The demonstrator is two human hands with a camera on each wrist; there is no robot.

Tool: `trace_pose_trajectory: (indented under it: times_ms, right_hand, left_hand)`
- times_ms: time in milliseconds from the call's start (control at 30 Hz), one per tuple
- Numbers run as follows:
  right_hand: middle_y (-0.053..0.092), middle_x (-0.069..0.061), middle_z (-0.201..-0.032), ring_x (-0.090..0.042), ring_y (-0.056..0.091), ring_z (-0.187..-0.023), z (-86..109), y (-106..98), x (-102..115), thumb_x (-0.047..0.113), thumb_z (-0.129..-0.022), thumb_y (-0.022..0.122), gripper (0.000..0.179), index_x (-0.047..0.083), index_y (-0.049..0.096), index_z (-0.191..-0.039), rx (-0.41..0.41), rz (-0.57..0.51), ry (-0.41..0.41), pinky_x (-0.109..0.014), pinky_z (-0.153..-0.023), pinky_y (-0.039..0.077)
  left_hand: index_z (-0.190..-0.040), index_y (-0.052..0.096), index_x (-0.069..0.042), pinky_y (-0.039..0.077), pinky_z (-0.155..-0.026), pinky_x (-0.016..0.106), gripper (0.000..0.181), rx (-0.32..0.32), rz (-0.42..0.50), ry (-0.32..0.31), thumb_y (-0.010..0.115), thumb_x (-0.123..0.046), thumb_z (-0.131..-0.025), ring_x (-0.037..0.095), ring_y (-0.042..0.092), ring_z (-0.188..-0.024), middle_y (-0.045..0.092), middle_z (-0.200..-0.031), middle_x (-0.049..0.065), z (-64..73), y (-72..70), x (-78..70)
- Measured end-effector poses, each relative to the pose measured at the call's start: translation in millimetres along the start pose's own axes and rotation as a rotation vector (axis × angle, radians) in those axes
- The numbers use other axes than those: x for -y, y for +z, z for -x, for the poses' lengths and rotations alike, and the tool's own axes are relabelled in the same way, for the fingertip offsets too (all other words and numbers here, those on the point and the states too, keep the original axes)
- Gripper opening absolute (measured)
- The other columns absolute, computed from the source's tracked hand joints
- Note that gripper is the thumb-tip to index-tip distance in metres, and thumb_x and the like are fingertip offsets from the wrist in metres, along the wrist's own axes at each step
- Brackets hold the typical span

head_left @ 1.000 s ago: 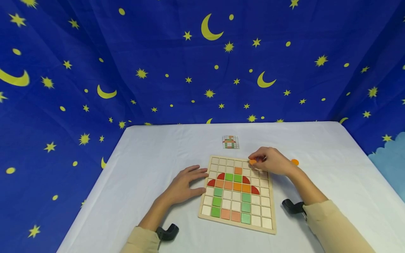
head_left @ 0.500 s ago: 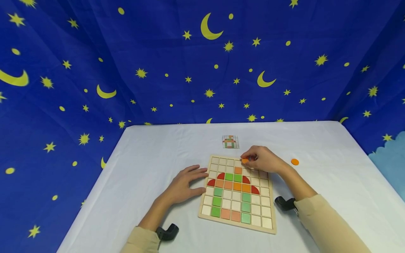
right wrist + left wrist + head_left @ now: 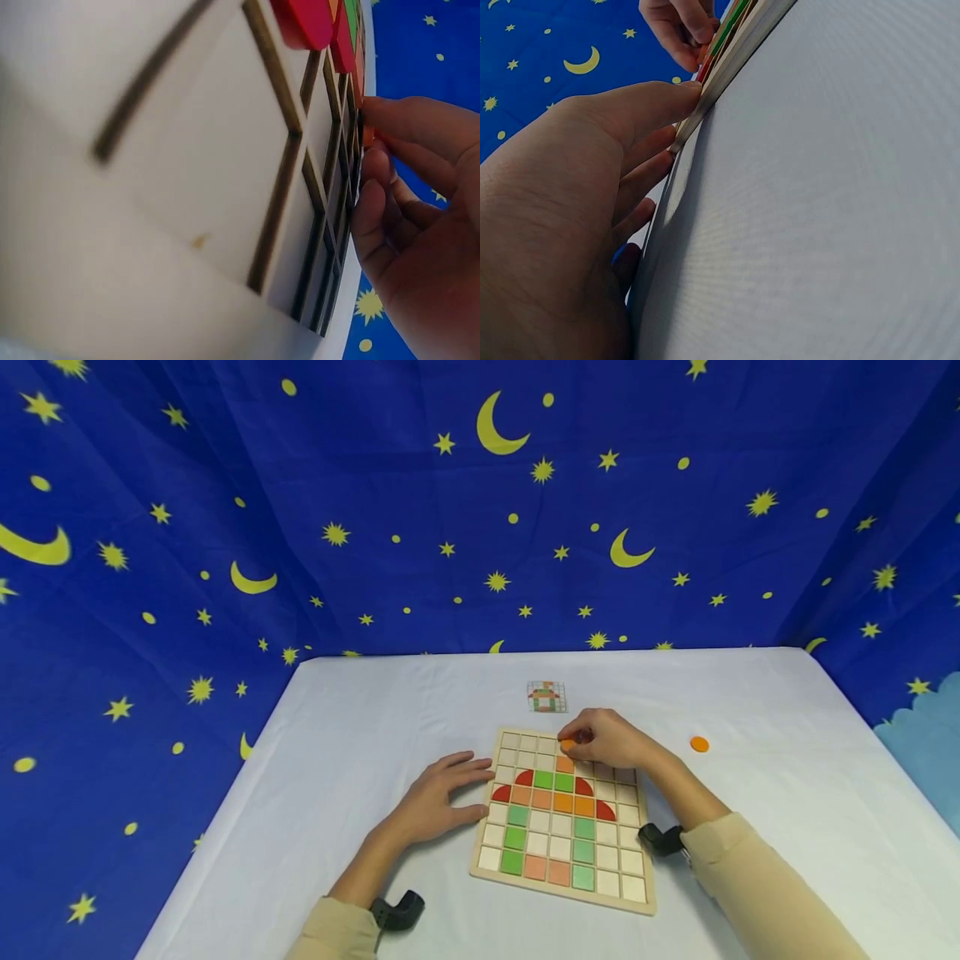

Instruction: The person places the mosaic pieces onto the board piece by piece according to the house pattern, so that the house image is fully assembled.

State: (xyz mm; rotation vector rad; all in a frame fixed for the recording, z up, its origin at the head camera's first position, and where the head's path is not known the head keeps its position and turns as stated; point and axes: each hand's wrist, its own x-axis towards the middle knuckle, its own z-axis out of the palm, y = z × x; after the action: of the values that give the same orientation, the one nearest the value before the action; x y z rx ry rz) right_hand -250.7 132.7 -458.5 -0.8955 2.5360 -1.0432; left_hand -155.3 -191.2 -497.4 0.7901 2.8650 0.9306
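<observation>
A wooden grid board lies on the white table, with green, salmon, orange and red pieces set in its cells. My right hand pinches an orange piece between thumb and fingers, right over the far rows, just beyond a salmon-orange square. In the right wrist view the pinched piece shows only as a sliver between the fingertips. My left hand rests at the board's left edge with fingers spread. In the left wrist view its thumb and fingers touch the board's rim.
A small pattern card lies beyond the board, showing a similar coloured figure on a grid. To the right, an orange disc lies on the white tablecloth. A blue curtain with stars and moons surrounds the table.
My right hand has moved left over the board's far rows with the orange piece, ending just beyond the salmon-orange square. The left hand and the board have stayed in place.
</observation>
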Motion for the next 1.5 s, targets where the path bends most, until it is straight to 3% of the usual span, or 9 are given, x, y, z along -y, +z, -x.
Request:
trace_pose_trajectory:
  times_ms: [300, 800, 1267, 1500]
  right_hand:
    - [0.065, -0.003, -0.106, -0.016, 0.058, -0.090, 0.9, 1, -1, 0.012, -0.086, 0.072, 0.030, 0.007, 0.070, -0.116, -0.011, 0.005, 0.040, -0.034, -0.075, 0.049]
    - [0.066, -0.001, -0.104, -0.018, 0.055, -0.084, 9.4, -3, -5, 0.007, -0.086, 0.069, 0.030, 0.008, 0.069, -0.115, -0.037, -0.020, 0.045, -0.035, -0.074, 0.048]
    - [0.065, -0.001, -0.096, -0.019, 0.057, -0.082, 38.7, -26, -23, 0.011, -0.087, 0.071, 0.031, 0.005, 0.067, -0.117, -0.090, -0.005, 0.067, -0.031, -0.065, 0.049]
    - [0.064, 0.000, -0.092, -0.019, 0.058, -0.082, 58.4, -38, -35, 0.013, -0.087, 0.071, 0.032, 0.005, 0.066, -0.118, -0.156, 0.013, 0.129, -0.029, -0.064, 0.049]
  left_hand:
    - [-0.132, 0.060, -0.027, 0.025, -0.109, 0.043, 0.052, -0.007, -0.006, 0.002, 0.070, -0.045, -0.085, 0.009, 0.026, -0.138, 0.045, -0.143, -0.018, -0.7, -0.3, -0.6]
    - [-0.133, 0.060, -0.027, 0.024, -0.109, 0.043, 0.052, 0.008, -0.008, -0.008, 0.069, -0.047, -0.085, 0.009, 0.026, -0.139, 0.045, -0.143, -0.018, -0.7, -1.1, -1.5]
    - [-0.133, 0.060, -0.028, 0.024, -0.109, 0.043, 0.052, 0.005, -0.015, -0.009, 0.069, -0.048, -0.086, 0.010, 0.026, -0.139, 0.045, -0.143, -0.017, -0.1, -0.4, -1.1]
    - [-0.133, 0.060, -0.027, 0.025, -0.109, 0.044, 0.052, 0.004, -0.014, 0.000, 0.069, -0.047, -0.085, 0.010, 0.026, -0.139, 0.045, -0.143, -0.018, -1.0, 0.3, -1.1]
